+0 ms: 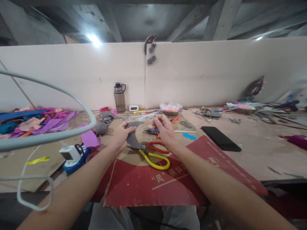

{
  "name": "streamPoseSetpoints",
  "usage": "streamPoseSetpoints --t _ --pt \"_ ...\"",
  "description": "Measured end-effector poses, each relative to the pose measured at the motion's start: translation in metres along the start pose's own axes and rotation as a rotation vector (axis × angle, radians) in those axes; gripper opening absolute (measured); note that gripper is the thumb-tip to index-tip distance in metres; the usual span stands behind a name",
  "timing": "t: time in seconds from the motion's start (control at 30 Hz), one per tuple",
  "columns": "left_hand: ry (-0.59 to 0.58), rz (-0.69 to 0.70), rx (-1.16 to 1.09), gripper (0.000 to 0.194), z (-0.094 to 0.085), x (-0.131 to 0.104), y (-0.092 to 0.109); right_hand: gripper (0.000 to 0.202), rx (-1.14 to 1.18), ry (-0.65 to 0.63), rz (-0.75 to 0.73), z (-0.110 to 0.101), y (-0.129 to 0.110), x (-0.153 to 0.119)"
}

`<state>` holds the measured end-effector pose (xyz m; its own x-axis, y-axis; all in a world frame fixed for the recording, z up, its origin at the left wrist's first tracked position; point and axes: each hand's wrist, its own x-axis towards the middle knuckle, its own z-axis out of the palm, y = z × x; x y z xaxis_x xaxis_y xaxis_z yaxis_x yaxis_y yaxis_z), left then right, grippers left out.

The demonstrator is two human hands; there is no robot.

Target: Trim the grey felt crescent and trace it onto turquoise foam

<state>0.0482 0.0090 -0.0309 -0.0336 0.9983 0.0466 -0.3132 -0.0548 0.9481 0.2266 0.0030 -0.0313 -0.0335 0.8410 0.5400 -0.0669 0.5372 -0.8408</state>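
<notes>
My left hand (122, 134) grips a grey crescent-shaped felt piece (134, 138) by its left edge, thumb on top. Across from it, my right hand (164, 128) is closed in a pinch, with the fingertips level with the crescent's upper part. Whatever sits between those fingertips is too small to make out. Scissors (155, 165) with one red and one yellow handle lie just below the crescent, their blades hidden under it. A small dark-blue speckled object (152, 131) rests under my right fingers.
A red printed cardboard sheet (144, 188) lies before me. To the right are a blue felt cutout (189, 136) and a black phone (220, 138). A bottle (119, 99) stands at the back. A charger (71, 152) and white cable (59, 139) occupy the left, near coloured felt scraps (33, 124).
</notes>
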Motion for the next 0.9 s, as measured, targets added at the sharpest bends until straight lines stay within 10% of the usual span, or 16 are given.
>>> streamPoseSetpoints --t 0.23,0.43,0.9 --pt "0.097 0.136 -0.020 0.037 -0.017 0.015 0.005 0.046 -0.356 -0.340 -0.001 -0.013 -0.009 0.002" --pt "0.204 0.228 -0.015 0.032 -0.032 0.025 0.017 0.011 -0.837 -0.787 0.121 -0.024 -0.011 -0.023" --pt "0.254 0.281 0.003 0.029 -0.050 0.036 0.024 0.052 -1.098 -0.587 0.093 -0.008 0.001 -0.047"
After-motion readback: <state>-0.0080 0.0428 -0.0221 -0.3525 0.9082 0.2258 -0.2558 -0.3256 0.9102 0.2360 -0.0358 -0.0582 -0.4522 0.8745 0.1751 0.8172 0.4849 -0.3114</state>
